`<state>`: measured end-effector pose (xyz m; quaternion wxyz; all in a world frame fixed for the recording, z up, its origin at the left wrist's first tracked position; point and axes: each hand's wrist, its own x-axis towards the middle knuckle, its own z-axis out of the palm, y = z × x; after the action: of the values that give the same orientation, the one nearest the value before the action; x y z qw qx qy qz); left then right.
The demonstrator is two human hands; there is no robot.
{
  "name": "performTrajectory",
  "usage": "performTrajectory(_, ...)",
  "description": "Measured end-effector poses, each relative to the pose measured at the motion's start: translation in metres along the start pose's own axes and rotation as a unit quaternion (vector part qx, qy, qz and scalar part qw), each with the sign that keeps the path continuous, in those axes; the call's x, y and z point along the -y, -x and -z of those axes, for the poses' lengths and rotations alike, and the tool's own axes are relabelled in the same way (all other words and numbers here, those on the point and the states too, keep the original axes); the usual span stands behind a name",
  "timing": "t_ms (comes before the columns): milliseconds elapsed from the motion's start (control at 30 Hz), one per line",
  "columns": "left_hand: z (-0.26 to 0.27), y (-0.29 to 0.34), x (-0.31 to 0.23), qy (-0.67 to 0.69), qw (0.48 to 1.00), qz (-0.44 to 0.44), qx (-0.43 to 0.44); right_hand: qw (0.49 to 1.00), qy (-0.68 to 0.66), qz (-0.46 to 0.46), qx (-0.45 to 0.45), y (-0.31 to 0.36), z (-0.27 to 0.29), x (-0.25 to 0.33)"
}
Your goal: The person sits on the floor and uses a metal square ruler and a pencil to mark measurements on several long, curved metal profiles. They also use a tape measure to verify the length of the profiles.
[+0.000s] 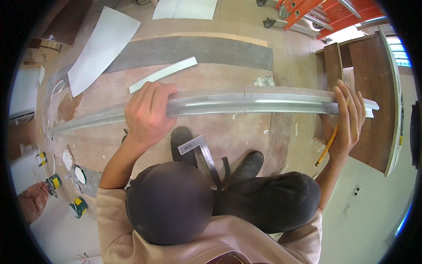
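A long, shiny metal channel (250,104) stretches across in front of my knees, with its left end reaching down toward the floor. My left hand (149,112) is closed around its left-middle part. Close to the channel's right end, my right hand (350,116) grips it with the fingers over the top. A yellow pencil (327,145) sticks out below that right palm, tucked in the same hand. Between my dark shoes is a metal try square (192,144), its blade pointing toward me; whether it rests on the shoe or the floor, I cannot tell.
Beyond the channel, a white strip (163,75) and a white sheet (103,50) lie on dusty boards. An orange ladder (307,13) stands far right, near a wooden cabinet frame (371,88). Green-and-yellow cans (78,207) are on the left.
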<state>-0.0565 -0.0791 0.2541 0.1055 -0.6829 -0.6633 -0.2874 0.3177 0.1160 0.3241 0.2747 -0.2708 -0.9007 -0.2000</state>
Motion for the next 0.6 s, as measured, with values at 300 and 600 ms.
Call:
performTrajectory(300, -0.024, -0.003, 0.007, 0.062, 0.997, 0.005, 0.036, 0.990, -0.089, 0.007, 0.108, 0.002, -0.024, -0.008)
performTrajectory(600, -0.035, -0.001, 0.012, 0.099, 0.989, 0.042, 0.104, 0.980, -0.099, 0.005, 0.174, 0.007, -0.036, -0.010)
